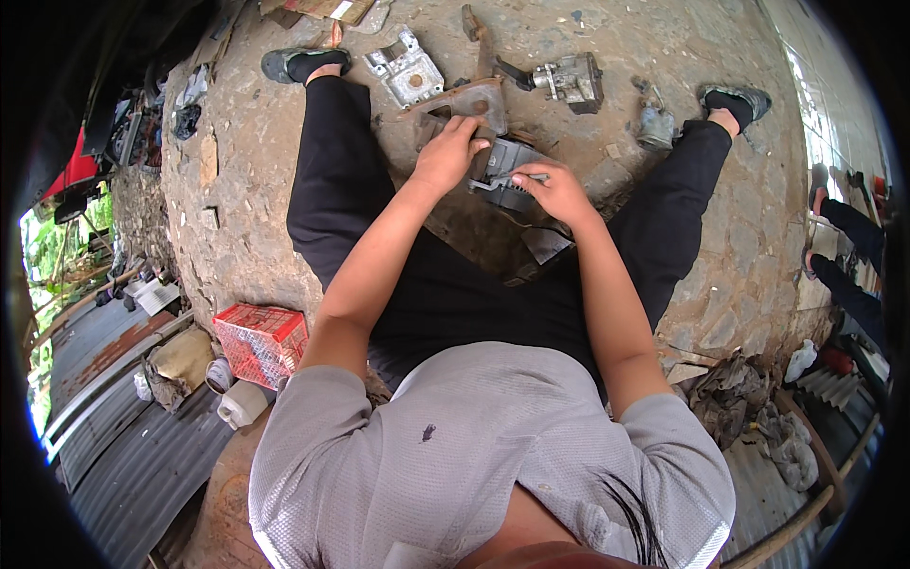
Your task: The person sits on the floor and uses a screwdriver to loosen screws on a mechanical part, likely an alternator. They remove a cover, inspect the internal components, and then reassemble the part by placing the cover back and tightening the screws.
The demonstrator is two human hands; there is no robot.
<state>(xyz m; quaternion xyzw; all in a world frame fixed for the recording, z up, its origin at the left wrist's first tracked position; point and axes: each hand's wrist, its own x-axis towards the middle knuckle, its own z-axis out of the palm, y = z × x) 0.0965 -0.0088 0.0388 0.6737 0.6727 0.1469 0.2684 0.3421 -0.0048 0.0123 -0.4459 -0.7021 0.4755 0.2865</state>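
Note:
Between my spread legs a grey metal machine part (517, 156) with a finned, motor-like body lies on the ground. My left hand (450, 156) is closed over a rusty brown metal bracket (485, 93) at its far left side; the fingertips are partly hidden. My right hand (557, 192) pinches a slim silver wrench-like tool (495, 182), which lies across the near face of the part. Whether its end sits on a bolt is too small to tell. Below them, a flat light-coloured piece (545, 245) lies near my right wrist.
Beyond my hands lie a silver metal housing (408, 71), a carburetor-like metal part (569, 81) and a small grey cylindrical part (655, 125). A red plastic basket (261, 341) and a white jug (244, 405) stand at left. Another person's legs (848, 247) show at right.

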